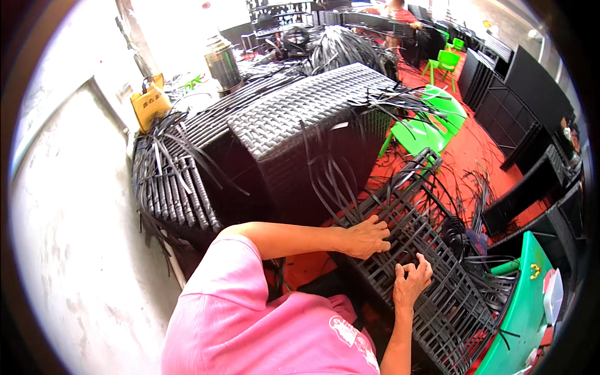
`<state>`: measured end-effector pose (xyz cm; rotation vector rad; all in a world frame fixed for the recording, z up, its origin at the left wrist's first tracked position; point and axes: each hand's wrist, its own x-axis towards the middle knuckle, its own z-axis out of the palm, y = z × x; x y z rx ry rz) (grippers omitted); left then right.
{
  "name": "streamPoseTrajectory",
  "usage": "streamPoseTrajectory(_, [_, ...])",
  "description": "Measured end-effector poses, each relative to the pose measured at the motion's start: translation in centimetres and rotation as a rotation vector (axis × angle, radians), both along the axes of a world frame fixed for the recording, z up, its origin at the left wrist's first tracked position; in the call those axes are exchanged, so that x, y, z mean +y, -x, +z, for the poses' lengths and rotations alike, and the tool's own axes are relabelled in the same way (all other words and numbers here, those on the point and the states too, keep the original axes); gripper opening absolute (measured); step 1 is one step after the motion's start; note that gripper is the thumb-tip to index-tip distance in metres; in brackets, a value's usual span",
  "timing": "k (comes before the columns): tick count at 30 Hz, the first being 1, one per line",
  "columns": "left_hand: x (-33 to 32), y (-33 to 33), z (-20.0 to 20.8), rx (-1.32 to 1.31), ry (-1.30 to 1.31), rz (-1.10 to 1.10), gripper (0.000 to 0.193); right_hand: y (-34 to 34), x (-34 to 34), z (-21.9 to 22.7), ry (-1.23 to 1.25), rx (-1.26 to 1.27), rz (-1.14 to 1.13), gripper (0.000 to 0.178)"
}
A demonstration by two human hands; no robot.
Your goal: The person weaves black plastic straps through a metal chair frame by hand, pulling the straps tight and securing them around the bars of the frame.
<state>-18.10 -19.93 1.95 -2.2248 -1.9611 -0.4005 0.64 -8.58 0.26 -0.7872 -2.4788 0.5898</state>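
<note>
Black open-grid woven plastic panel (431, 275) is laid slanting from upper left to lower right, directly ahead of both hands; left hand (367, 237) is pressed on its upper edge, fingers curled; right hand (411, 278) is pinched on a black strand, nearer panel centre; black wicker box (300, 119) behind

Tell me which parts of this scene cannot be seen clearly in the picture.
- Head view: whether the right hand pinches a strip; its curled fingers hide it.
- Head view: the near end of the woven black panel; the picture's lower rim cuts it off.
- Head view: the left hand palm, pressed onto the panel.
- Head view: the person in red at the top edge, too small.
</note>
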Motion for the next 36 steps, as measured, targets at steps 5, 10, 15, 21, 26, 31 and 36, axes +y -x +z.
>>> streamPoseTrajectory(5, [0.3, 0.5, 0.6, 0.063, 0.038, -0.091, 0.016, -0.4, 0.2, 0.3, -0.006, 0.016, 0.0, 0.023])
streamPoseTrajectory(10, [-0.3, 0.9, 1.0, 0.197, 0.111, 0.031, 0.03, -0.7, 0.2, 0.0, -0.041, 0.048, 0.002, 0.02])
streamPoseTrajectory(15, [-1.7, -0.2, -2.0, 0.025, 0.004, 0.153, 0.068, -1.5, 0.3, 0.3, -0.265, 0.064, 0.239, 0.041])
streamPoseTrajectory(21, [-3.4, 0.5, 0.0, 0.016, 0.165, 0.405, 0.094, 0.6, -0.3, 1.1, -0.243, -0.16, 0.223, 0.053])
streamPoseTrajectory(26, [-4.2, 0.7, -0.2, 0.111, 0.157, 0.425, 0.097, 0.2, -0.4, -0.1, -0.308, -0.17, 0.173, 0.061])
streamPoseTrajectory(31, [-4.9, 1.5, 0.2, 0.181, 0.282, 0.401, 0.093, -0.6, -1.6, -0.1, -0.25, -0.221, 0.237, 0.062])
streamPoseTrajectory(36, [-2.9, 3.5, -0.5, 0.11, 0.362, 0.448, 0.081, 1.2, -0.6, -1.2, -0.265, -0.214, 0.193, 0.062])
